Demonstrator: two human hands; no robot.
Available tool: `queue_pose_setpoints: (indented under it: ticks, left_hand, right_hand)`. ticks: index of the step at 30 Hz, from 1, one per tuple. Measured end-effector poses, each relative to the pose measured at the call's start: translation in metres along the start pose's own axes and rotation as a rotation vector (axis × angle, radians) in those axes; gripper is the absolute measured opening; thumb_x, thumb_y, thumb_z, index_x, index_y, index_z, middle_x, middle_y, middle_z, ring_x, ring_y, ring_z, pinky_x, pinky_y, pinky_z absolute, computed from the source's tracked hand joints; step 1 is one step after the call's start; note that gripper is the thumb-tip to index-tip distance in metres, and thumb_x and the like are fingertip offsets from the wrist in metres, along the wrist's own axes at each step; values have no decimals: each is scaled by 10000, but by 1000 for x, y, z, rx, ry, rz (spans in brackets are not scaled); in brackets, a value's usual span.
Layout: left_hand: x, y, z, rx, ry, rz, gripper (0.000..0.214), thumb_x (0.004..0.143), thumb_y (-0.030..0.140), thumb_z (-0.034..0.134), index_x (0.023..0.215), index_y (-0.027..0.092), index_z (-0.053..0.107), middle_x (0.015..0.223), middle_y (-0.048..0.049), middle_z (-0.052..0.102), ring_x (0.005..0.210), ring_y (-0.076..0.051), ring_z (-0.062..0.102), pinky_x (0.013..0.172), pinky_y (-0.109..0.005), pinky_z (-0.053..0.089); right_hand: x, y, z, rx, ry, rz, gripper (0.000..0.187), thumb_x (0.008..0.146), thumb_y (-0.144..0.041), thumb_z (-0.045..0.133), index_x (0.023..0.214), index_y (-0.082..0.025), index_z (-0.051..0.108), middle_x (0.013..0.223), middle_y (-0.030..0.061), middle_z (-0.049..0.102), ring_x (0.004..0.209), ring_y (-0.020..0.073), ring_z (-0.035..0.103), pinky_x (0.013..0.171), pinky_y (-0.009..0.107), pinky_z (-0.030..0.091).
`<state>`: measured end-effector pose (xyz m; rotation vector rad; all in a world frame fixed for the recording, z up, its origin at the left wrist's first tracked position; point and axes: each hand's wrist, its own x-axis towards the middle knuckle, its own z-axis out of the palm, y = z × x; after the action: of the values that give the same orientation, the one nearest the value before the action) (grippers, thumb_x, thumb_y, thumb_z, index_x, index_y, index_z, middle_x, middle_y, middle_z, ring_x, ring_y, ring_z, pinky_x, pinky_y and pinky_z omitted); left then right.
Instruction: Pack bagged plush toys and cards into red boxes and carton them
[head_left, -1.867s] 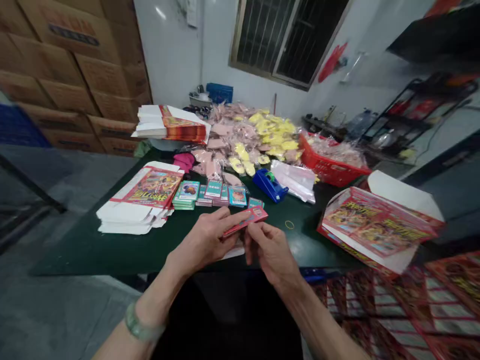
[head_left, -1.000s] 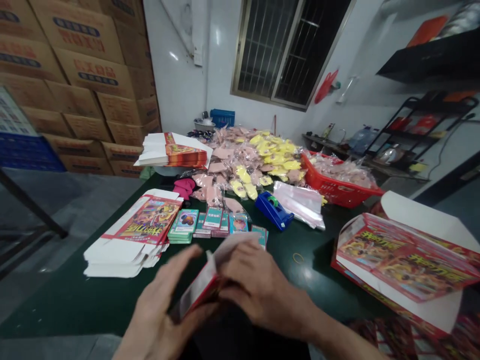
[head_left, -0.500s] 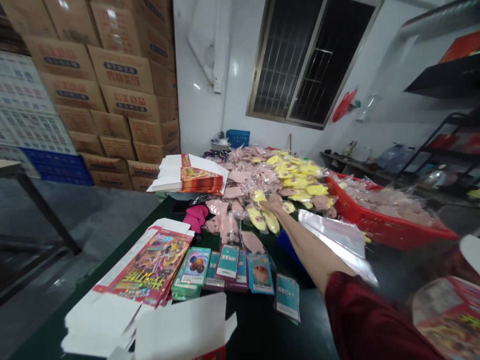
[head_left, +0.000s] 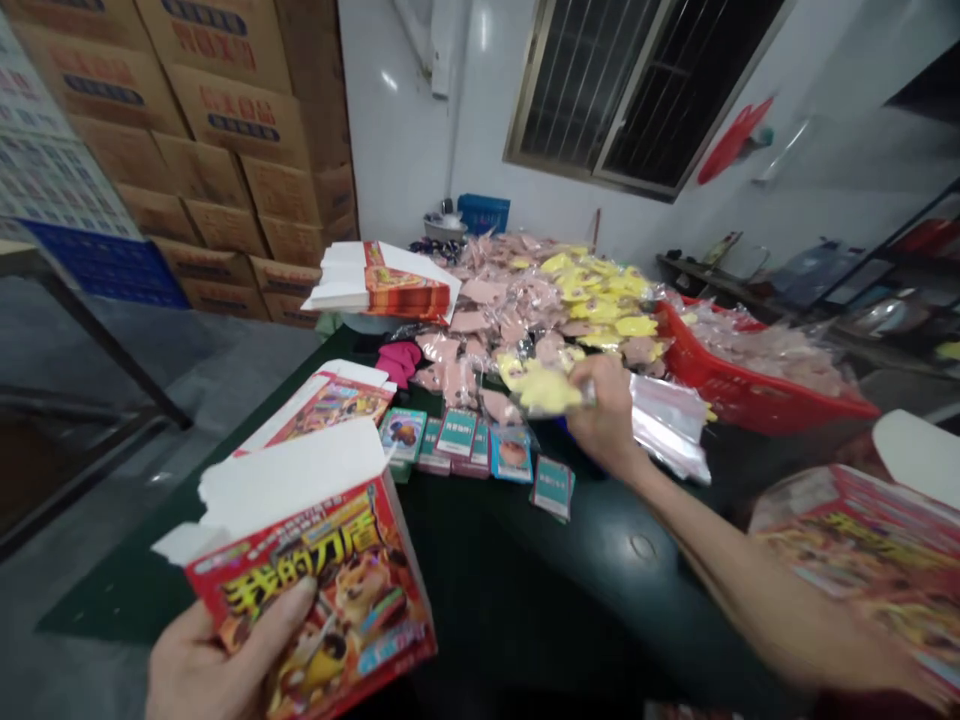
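My left hand (head_left: pixel 232 640) grips a red printed cardboard box (head_left: pixel 352 590) at the lower left, thumb across its front and white flaps standing up. Over the table's middle, my right hand (head_left: pixel 606 405) is closed on a yellow toy in a clear plastic bag (head_left: pixel 551 388); motion blurs it a little. Behind that hand spreads a heap of bagged pink toys (head_left: pixel 487 320) and bagged yellow toys (head_left: pixel 592 285). Several small stacks of cards (head_left: pixel 456 434) lie in a row in front of the heap. A silvery plastic bag (head_left: pixel 667 420) is just right of my right hand.
Flat printed boxes (head_left: pixel 330 405) lie on the dark green table (head_left: pixel 510 600), with another stack of boxes (head_left: pixel 405 290) behind. A red basket (head_left: pixel 735 385) of bagged items stands at right. More printed boxes (head_left: pixel 862 560) are at the right edge. Brown cartons (head_left: pixel 247 110) line the wall.
My right hand has drawn back from the heap toward me, bringing the bagged yellow toy. My left hand has come into view with the red box, now raised higher. The view has tilted down.
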<state>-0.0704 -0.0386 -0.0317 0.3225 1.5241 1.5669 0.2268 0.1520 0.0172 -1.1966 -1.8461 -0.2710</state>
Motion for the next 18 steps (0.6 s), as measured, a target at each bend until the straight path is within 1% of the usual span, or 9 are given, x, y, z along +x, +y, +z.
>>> queue_pose_setpoints:
  ticks: [2, 4, 6, 8, 10, 11, 14, 16, 18]
  left_hand:
    - [-4, 2, 1, -59, 32, 20, 490, 323, 368, 895, 690, 152, 653, 638, -8, 723, 487, -249, 663, 472, -344, 600]
    - [-8, 3, 3, -73, 26, 106, 502, 377, 335, 893, 761, 125, 648, 683, -9, 730, 545, -226, 678, 505, -312, 605]
    - [-12, 3, 3, -72, 5, 179, 473, 449, 313, 878, 809, 110, 648, 740, -9, 736, 587, -199, 684, 566, -301, 614]
    - [-15, 1, 0, -68, 2, 208, 423, 495, 288, 864, 809, 101, 650, 746, 2, 733, 585, -175, 679, 600, -297, 616]
    - [-17, -2, -5, -53, 12, 219, 390, 508, 263, 856, 801, 100, 657, 721, 15, 728, 556, -154, 666, 588, -274, 612]
    - [-17, -3, -8, -33, 10, 228, 376, 512, 252, 854, 798, 102, 661, 709, 20, 726, 542, -144, 659, 574, -254, 606]
    - [-20, -9, -12, 103, -65, 290, 338, 508, 234, 849, 778, 119, 680, 673, 31, 721, 515, -124, 641, 535, -196, 581]
    - [-25, -13, -11, 218, -157, 356, 316, 505, 239, 844, 761, 136, 690, 662, 33, 720, 525, -128, 644, 525, -182, 570]
    - [-29, -16, -7, 311, -237, 430, 289, 514, 263, 833, 739, 147, 694, 654, 23, 718, 538, -139, 649, 520, -190, 568]
  right_hand:
    - [-52, -27, -15, 27, 15, -256, 92, 798, -167, 493, 713, -203, 494, 807, 42, 572, 855, 203, 518, 786, 371, 363]
    - [-98, -48, -21, 40, -42, -346, 123, 815, -112, 469, 763, -201, 537, 820, 45, 586, 886, 201, 517, 795, 370, 376]
    - [-130, -57, -23, 25, -205, -348, 190, 814, -71, 461, 880, -189, 595, 896, 73, 609, 979, 216, 504, 834, 383, 393]
    - [-147, -56, -28, 27, -446, -307, 327, 777, -26, 454, 1022, -174, 613, 1058, 114, 601, 1115, 238, 462, 902, 411, 392]
    - [-150, -49, -38, 85, -628, -202, 434, 724, 2, 437, 1074, -183, 615, 1220, 126, 538, 1209, 243, 420, 946, 429, 382]
    - [-149, -46, -44, 132, -663, -111, 430, 716, -10, 432, 1060, -187, 620, 1243, 122, 525, 1202, 236, 440, 939, 422, 395]
    - [-141, -43, -55, 186, -620, 305, 242, 809, -201, 451, 990, -171, 609, 1041, 106, 619, 938, 207, 599, 795, 370, 469]
    - [-136, -50, -51, 125, -623, 534, 308, 823, -411, 492, 980, -164, 586, 883, 79, 645, 759, 198, 618, 696, 342, 469]
    - [-133, -60, -39, 56, -646, 624, 427, 765, -530, 548, 998, -172, 566, 875, 76, 645, 728, 205, 617, 658, 327, 447]
